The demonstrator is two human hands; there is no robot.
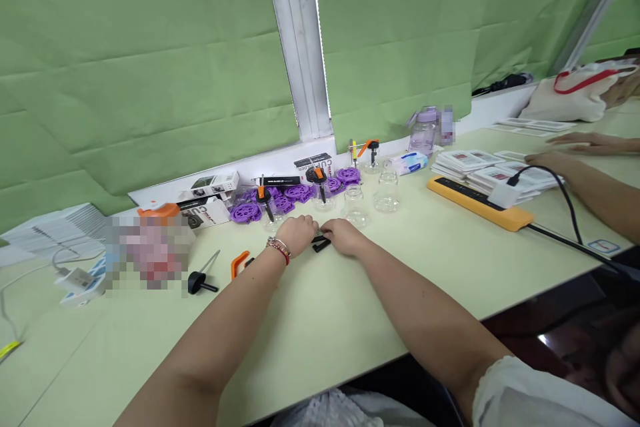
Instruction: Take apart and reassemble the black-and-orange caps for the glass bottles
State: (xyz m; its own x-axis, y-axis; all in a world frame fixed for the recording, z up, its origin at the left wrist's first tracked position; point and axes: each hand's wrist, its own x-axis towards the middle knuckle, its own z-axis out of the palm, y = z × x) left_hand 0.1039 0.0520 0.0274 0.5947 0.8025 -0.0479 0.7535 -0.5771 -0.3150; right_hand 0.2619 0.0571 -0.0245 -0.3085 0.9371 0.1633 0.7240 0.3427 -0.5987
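Side by side over the table, my left hand and my right hand nearly meet at the fingertips. A small black part shows between them. The curled right fingers grip its near end. My left hand is closed too, but its fingers hide what they hold. Just beyond stand small clear glass vessels; an upside-down-looking glass is closest to my right hand. A glass with a black and orange handle stands behind my left hand. An orange curved handle lies left of my left forearm.
Purple openwork discs lie along the wall with printed boxes. A black knob with a metal rod lies at left. An orange power strip and white card stacks are at right, near another person's arms.
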